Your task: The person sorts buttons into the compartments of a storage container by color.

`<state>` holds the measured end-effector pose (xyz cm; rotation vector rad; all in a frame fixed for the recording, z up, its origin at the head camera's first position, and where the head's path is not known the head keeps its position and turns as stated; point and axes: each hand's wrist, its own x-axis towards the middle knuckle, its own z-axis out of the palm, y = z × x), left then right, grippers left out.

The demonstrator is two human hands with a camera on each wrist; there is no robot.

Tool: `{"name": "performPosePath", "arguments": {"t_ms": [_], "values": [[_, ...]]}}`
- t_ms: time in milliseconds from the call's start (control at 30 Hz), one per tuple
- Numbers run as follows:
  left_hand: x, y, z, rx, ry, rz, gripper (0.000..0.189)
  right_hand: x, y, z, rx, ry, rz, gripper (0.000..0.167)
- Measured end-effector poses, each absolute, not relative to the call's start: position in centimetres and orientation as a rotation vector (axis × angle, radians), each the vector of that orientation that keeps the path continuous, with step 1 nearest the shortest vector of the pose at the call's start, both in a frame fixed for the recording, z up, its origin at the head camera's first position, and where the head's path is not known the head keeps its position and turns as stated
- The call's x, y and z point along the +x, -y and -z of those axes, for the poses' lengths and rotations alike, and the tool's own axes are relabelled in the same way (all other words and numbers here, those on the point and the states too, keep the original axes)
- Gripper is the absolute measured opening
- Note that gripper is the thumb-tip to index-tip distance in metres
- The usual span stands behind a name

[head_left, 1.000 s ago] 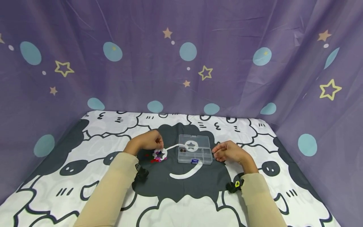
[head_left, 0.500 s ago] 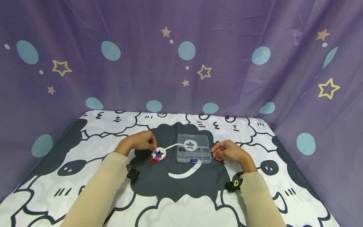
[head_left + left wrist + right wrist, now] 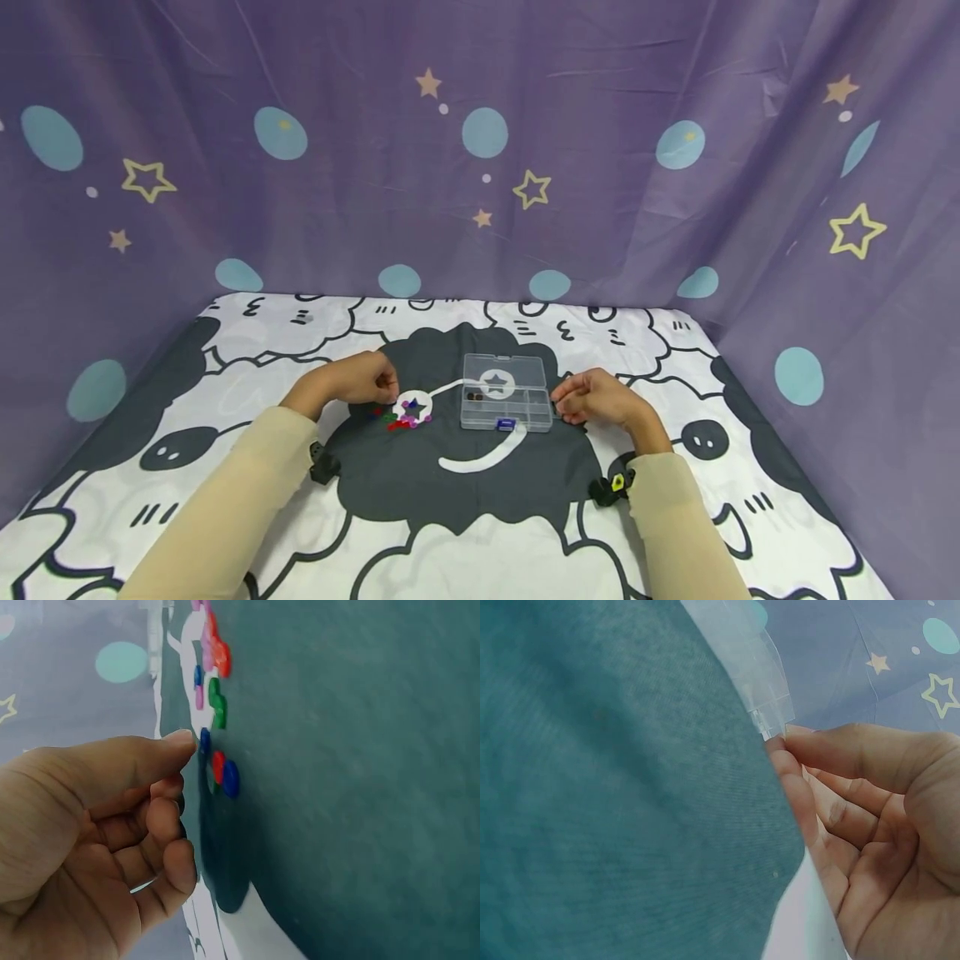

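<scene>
In the head view my left hand [image 3: 367, 379] hovers by a cluster of small glossy round pieces, red [image 3: 399, 425], blue, green and pink. In the left wrist view its fingers curl loosely, and a blue round piece [image 3: 205, 740] shows right at the thumb tip; whether it is pinched I cannot tell. A red piece [image 3: 219, 766] and another blue piece [image 3: 231, 779] lie just below. At the right edge of a clear plastic compartment box [image 3: 495, 412], lid raised, my right hand [image 3: 596, 397] pinches the box's corner [image 3: 769, 720] between thumb and index finger.
Small brown pieces [image 3: 474, 397] sit in the box's left compartment, and a blue label [image 3: 506, 425] is on its front. The patterned cloth [image 3: 480, 492] covers the table. Behind it hangs a purple curtain [image 3: 360, 200].
My left hand has drawn leftward from above the coloured pieces, so more of them show. The right hand stays at the box's edge. The head view has shifted slightly to the right.
</scene>
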<state>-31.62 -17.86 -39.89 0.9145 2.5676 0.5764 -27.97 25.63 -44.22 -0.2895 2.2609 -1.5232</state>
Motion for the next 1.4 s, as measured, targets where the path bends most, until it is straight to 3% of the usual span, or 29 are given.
{"name": "performPosePath", "arguments": {"t_ms": [400,1400], "values": [[-31.89,18.23,40.39,0.865,-2.552,-0.583,0.004,-27.95,-25.52,44.12,-0.311,-2.264,1.512,0.020],[-32.03,18.09,40.51,0.848,-2.537,-0.583,0.012,-27.98,-25.70,44.17,-0.318,-2.262,1.517,0.022]]}}
